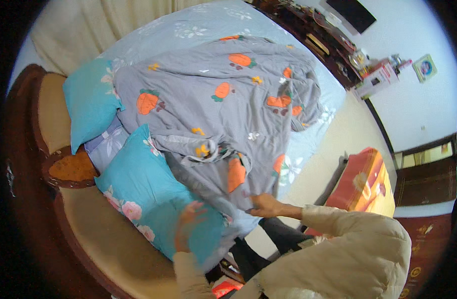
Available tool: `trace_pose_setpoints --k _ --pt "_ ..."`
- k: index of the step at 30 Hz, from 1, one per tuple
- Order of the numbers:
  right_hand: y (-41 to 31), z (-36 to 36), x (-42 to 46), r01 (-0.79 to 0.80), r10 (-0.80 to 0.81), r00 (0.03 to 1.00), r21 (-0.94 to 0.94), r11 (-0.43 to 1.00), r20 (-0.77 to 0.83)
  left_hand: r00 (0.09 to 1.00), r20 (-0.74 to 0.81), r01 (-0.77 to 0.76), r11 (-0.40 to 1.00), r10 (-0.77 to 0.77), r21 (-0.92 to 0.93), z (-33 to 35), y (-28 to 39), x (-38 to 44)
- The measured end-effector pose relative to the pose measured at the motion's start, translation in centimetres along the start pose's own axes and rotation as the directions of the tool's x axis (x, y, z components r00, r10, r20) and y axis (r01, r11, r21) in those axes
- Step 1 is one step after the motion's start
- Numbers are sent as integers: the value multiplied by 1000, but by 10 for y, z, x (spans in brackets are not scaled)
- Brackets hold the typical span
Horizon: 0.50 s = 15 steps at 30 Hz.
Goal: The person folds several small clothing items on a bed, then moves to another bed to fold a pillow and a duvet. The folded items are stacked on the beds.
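My left hand [189, 220], blurred, is over the near turquoise pillow [138, 175] with its fingers apart; nothing shows in it. At the near edge of the grey carrot-print blanket [191, 93] is my right hand [265, 205], its fingers against the fabric; whether they grip it is unclear. The blanket lies spread over the bed, wrinkled, with a bunched fold near its middle front. A second turquoise pillow [92, 101] rests farther off by the headboard. Between the pillows part of a purplish-grey floral fabric [110, 147] shows. Both pillows bear pink or pale flowers.
The wood-framed, padded headboard [112, 246] runs along the left. Light blue floral bedding [180, 30] covers the bed. A beige curtain [101, 26] hangs behind. A dark wooden cabinet [325, 48] holding various items stands beyond the foot; a red and yellow covered piece [359, 183] stands at right.
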State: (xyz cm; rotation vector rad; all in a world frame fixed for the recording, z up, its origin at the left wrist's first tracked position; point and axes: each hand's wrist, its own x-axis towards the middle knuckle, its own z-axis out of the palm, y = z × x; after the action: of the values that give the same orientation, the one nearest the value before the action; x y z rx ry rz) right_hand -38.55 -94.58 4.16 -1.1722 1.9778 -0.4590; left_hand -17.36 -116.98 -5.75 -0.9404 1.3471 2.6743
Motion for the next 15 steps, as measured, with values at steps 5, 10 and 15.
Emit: trace_pose_setpoints --k 5,10,15 --pt "-80 -10 -57 145 -122 974 -111 983 192 919 -345 -188 981 193 49 210 39 -57" --pt "-53 -63 -149 298 -250 954 605 739 -164 798 -560 -346 931 224 -121 283 70 -54" --pt "81 -104 -190 -4 365 926 963 269 -98 757 -513 -501 864 406 -56 400 169 -90"
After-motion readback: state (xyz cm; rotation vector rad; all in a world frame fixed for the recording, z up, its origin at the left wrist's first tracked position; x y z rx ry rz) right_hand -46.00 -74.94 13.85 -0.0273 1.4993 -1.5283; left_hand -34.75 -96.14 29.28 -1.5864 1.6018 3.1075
